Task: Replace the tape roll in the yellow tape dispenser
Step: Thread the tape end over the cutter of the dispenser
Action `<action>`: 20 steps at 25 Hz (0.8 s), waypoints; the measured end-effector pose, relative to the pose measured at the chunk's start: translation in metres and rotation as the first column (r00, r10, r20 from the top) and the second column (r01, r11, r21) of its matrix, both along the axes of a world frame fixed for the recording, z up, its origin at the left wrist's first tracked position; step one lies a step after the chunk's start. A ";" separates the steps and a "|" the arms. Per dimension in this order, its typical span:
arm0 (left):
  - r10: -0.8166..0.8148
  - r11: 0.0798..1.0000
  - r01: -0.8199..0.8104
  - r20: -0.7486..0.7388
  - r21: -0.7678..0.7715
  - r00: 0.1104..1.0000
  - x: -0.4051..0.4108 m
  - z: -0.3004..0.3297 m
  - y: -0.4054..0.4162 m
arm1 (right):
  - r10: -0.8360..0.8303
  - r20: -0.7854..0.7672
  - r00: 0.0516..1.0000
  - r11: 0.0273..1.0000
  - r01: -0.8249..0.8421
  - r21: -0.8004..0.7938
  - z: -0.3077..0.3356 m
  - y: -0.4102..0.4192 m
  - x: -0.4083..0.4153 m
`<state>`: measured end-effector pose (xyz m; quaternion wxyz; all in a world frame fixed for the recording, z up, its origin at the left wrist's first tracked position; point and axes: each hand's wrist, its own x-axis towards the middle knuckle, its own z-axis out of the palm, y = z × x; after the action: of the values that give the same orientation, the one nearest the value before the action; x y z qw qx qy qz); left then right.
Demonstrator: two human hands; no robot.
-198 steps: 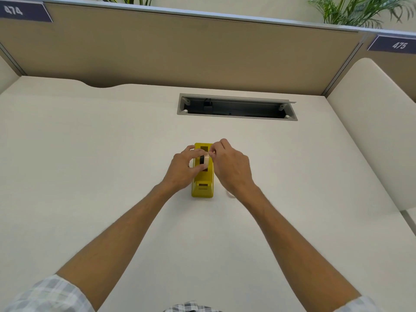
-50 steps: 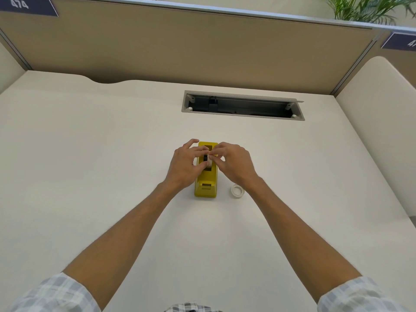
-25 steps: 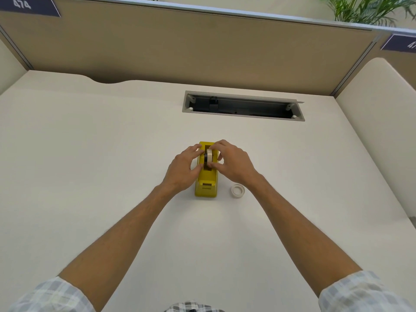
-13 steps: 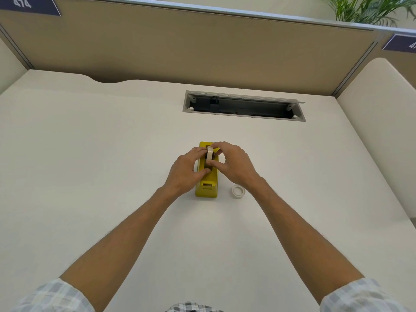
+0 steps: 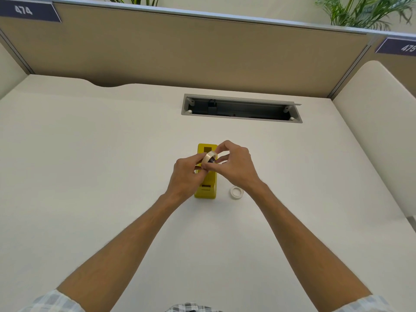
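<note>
The left hand (image 5: 185, 174) and right hand (image 5: 236, 164) are both pinching a tape roll (image 5: 209, 156), holding it tilted just above the yellow dispenser (image 5: 206, 188) on the desk (image 5: 90, 176). This looks like the swap itself: seating or lifting, I cannot tell. A second small roll (image 5: 237, 192) is lying at the dispenser's three o'clock. Next they are needing to line the hub up with the slot.

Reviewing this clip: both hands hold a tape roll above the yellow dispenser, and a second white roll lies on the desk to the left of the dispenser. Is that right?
Not quite. The second white roll lies on the desk to the right of the yellow dispenser, near the right hand's wrist, as the head view shows. The rest stands: it and the left hand hold a tape roll above the dispenser.
</note>
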<state>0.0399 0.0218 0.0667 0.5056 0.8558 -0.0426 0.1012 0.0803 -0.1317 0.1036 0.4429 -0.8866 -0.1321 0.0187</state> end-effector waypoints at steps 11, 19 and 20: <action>-0.129 0.977 0.105 -0.123 -0.188 0.984 -0.010 0.015 0.018 | 0.200 -0.061 0.978 0.980 -0.201 -0.001 0.007 -0.014 -0.008; -0.148 0.981 0.132 -0.109 -0.144 0.983 -0.007 0.016 0.020 | 0.155 0.020 0.988 0.988 -0.155 0.008 0.003 -0.010 -0.014; -0.126 0.984 0.113 -0.090 -0.139 0.988 -0.005 0.015 0.019 | 0.114 0.033 0.993 0.993 -0.115 0.031 0.002 -0.008 -0.015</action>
<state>0.0349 0.0413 0.0819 0.5681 0.8200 -0.0620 0.0311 0.0652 -0.1395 0.1052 0.4537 -0.8702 -0.1900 0.0282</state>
